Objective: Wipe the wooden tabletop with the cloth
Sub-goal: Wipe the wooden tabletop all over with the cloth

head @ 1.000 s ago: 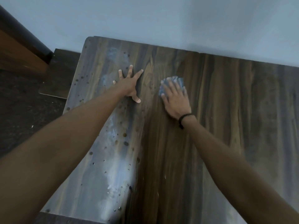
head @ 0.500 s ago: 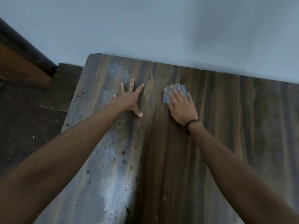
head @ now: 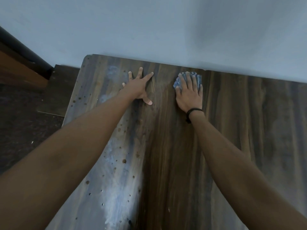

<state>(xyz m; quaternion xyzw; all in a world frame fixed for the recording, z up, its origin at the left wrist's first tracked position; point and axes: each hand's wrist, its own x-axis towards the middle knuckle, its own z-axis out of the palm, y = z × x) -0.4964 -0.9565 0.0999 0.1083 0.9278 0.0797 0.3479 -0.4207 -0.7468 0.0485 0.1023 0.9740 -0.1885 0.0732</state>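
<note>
We face a pale blue-grey painted wall (head: 149, 27). At far left we see a brown wooden panel with a black rounded edge (head: 20, 72), above a dark speckled floor (head: 20, 130).

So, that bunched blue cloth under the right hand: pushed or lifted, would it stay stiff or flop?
Probably floppy: the bunched blue cloth shows folds and crumples under the flat right hand. It likely slides easily, since the dark wooden tabletop looks smooth and glossy. Lifted, it would probably sag and seem light.
</note>
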